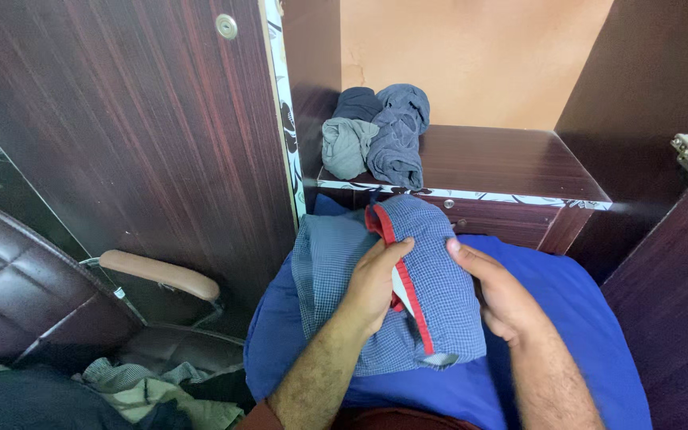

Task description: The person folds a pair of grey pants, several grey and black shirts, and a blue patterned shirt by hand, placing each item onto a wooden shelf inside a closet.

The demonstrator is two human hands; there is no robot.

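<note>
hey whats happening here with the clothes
A person is handling a blue checked garment with red trim, which lies on a bright blue cloth. The left hand presses on its middle and the right hand grips its right edge. Behind it, a wooden shelf carries a few rolled dark clothes. A brown chair stands at the left.

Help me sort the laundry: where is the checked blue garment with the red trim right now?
In the head view, the checked blue garment lies centre frame on a blue cloth, under the left hand and right hand, just below the wooden shelf holding rolled clothes.
</note>
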